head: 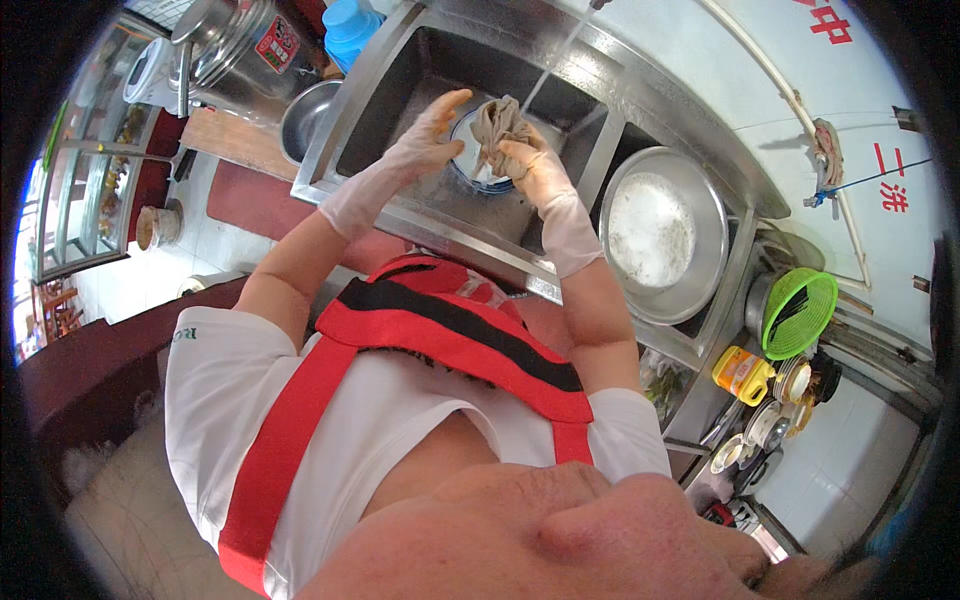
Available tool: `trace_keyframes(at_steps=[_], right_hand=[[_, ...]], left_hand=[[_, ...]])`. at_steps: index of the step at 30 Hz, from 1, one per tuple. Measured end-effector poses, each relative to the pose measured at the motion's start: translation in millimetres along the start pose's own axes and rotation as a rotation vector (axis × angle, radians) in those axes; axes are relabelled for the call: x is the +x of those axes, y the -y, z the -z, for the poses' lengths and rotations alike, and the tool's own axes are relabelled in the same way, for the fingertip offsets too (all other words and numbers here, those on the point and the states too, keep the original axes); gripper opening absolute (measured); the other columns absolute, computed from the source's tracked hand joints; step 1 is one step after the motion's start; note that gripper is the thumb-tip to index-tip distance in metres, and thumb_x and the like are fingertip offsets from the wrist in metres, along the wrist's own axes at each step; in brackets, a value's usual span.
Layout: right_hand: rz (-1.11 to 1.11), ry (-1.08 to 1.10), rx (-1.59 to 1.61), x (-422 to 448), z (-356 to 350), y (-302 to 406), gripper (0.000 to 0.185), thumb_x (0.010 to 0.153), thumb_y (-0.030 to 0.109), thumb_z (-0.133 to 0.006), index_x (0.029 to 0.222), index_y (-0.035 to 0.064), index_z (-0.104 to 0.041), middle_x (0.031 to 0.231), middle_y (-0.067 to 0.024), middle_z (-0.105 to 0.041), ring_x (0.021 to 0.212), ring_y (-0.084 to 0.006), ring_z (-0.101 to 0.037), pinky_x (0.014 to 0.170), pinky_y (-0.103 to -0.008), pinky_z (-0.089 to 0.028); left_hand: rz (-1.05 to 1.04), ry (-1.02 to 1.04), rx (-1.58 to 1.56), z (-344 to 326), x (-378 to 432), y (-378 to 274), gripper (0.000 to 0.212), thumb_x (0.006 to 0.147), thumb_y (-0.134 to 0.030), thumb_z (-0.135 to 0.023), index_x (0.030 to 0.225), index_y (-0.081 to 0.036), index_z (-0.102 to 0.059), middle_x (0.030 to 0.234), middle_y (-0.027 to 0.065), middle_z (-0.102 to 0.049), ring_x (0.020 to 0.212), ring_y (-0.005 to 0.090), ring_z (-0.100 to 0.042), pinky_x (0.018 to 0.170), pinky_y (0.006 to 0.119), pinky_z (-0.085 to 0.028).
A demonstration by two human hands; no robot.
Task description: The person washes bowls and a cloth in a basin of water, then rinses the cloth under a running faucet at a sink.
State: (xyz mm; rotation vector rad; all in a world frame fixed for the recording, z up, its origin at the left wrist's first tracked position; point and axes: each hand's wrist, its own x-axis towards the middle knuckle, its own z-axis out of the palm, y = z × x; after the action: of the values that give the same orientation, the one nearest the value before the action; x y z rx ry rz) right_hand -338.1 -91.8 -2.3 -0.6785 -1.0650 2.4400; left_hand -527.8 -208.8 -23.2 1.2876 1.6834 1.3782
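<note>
My right hand (538, 169), in a thin whitish glove, grips a bunched grey-brown cloth (498, 129). The cloth covers part of a white dish with a blue rim (466, 145) in the left sink basin (420, 196). My left hand (429, 141), gloved too, is beside the dish with thumb and fingers spread and nothing in them. Its thumb is close to the dish's rim; whether they touch I cannot tell. Water runs in a thin stream (556, 58) into the basin, just behind the cloth.
Right of the divider, a large steel bowl of foamy water (651, 229) sits in the second basin. A green plastic basket (802, 313), a yellow jug (741, 375) and stacked dishes (763, 421) stand farther right. To the left are a metal bowl (306, 124) and a big steel pot (244, 71).
</note>
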Motion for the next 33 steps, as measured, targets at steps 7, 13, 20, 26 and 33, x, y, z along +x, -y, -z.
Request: trace_keyframes(at_steps=[7, 13, 20, 26, 33], right_hand=[[0.070, 0.002, -0.088, -4.7, 6.9, 16.3, 0.051, 0.089, 0.003, -0.066, 0.137, 0.0011, -0.050, 0.122, -0.0106, -0.064, 0.107, -0.0232, -0.065, 0.093, -0.0358, -0.054], [0.102, -0.212, -0.419, -7.2, 13.4, -6.3, 0.063, 0.082, 0.011, -0.077, 0.138, 0.0019, -0.050, 0.121, -0.0098, -0.065, 0.108, -0.0200, -0.063, 0.093, -0.0322, -0.050], [0.189, -0.059, -1.149, 18.0, 5.1, 3.0, 0.070, 0.074, 0.016, -0.084, 0.137, 0.0111, -0.053, 0.116, -0.0068, -0.067, 0.108, -0.0251, -0.064, 0.088, -0.0334, -0.052], [0.119, 0.016, 0.380, -5.3, 19.5, -4.3, 0.036, 0.095, 0.002, -0.059, 0.131, 0.0032, -0.055, 0.116, -0.0175, -0.066, 0.112, -0.0346, -0.064, 0.096, -0.0460, -0.056], [0.120, 0.010, 0.509, -21.6, 19.7, 31.3, 0.038, 0.093, 0.001, -0.060, 0.130, 0.0058, -0.058, 0.118, -0.0127, -0.066, 0.109, -0.0276, -0.065, 0.094, -0.0446, -0.055]], left_hand=[[0.547, 0.270, -0.691, -30.3, 23.7, -13.3, 0.038, 0.101, -0.032, -0.061, 0.126, -0.003, -0.061, 0.116, 0.0041, -0.068, 0.107, 0.0174, -0.064, 0.097, 0.033, -0.050], [0.436, 0.213, -1.100, -33.0, 31.8, -18.9, 0.043, 0.100, -0.027, -0.058, 0.133, 0.001, -0.055, 0.123, 0.0147, -0.065, 0.116, 0.0243, -0.061, 0.100, 0.037, -0.049], [0.029, 0.257, -0.163, -45.8, 27.9, -68.4, 0.050, 0.098, -0.010, -0.059, 0.145, -0.004, -0.042, 0.137, 0.0192, -0.055, 0.125, 0.0223, -0.055, 0.105, 0.037, -0.047], [-0.180, 0.220, 0.157, -9.1, 84.2, -156.6, 0.054, 0.098, -0.039, -0.061, 0.141, -0.008, -0.052, 0.142, 0.0161, -0.055, 0.131, 0.0277, -0.052, 0.108, 0.038, -0.045], [-1.057, 0.093, 0.906, -16.1, 180.3, -260.2, 0.067, 0.079, -0.013, -0.065, 0.141, 0.001, -0.045, 0.142, 0.0237, -0.048, 0.133, 0.0373, -0.044, 0.114, 0.044, -0.035]])
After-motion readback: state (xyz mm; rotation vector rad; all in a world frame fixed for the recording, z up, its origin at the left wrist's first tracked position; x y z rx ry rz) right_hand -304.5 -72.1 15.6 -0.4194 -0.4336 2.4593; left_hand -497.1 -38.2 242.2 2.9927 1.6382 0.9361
